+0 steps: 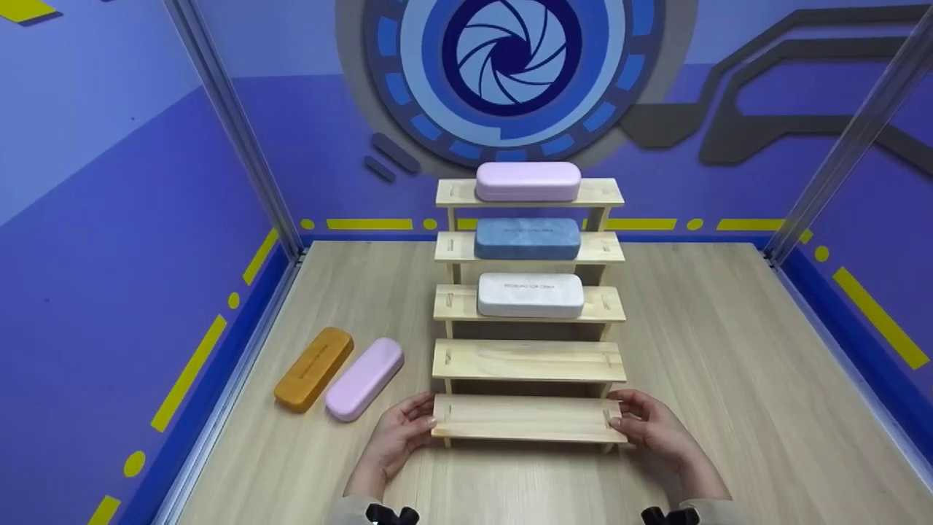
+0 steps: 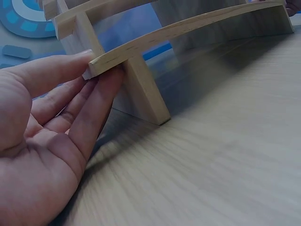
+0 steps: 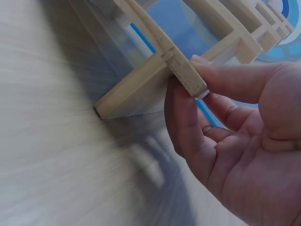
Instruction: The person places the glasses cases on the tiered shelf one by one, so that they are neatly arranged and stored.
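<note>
Wooden stand upright on the surface, left hand and right hand each pinching an end of its bottom step! Top three steps bear a pink case, blue case and white case; orange case and second pink case lie off to the left, so it looks part-done. Lettering on blue, white and orange: too small to read surely.
</note>
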The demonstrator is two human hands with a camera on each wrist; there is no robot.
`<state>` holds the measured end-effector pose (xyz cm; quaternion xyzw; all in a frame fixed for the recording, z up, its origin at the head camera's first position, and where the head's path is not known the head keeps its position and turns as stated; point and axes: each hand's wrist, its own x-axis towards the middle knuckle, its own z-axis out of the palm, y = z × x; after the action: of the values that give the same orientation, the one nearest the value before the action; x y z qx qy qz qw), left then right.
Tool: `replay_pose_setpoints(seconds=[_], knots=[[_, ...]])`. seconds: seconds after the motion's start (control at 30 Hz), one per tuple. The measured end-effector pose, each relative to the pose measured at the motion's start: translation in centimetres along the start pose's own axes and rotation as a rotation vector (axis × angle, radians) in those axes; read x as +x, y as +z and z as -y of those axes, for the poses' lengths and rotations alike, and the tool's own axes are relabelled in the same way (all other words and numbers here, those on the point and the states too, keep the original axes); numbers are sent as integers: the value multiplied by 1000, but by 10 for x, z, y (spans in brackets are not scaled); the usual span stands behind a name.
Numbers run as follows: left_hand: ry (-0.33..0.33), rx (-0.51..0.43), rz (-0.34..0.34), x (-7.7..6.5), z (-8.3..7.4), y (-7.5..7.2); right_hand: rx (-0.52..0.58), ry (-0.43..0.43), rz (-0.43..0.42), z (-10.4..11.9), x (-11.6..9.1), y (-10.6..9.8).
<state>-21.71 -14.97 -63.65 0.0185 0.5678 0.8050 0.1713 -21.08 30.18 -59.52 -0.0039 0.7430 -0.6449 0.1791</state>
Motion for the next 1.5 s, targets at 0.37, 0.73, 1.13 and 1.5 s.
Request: replay_pose_setpoints(seconds=[0.37, 0.73, 1.13, 1.5], knots=[[188, 97, -117, -15, -33, -17, 2, -19, 13, -1, 1, -1], [323, 306, -453, -32, -69, -53, 49, 0, 34, -4, 3, -1], [233, 353, -580, -31, -57, -76, 70, -20, 34, -7, 2, -2], [212, 446, -546, -29, -38, -81, 70, 21, 4, -6, 2, -1]])
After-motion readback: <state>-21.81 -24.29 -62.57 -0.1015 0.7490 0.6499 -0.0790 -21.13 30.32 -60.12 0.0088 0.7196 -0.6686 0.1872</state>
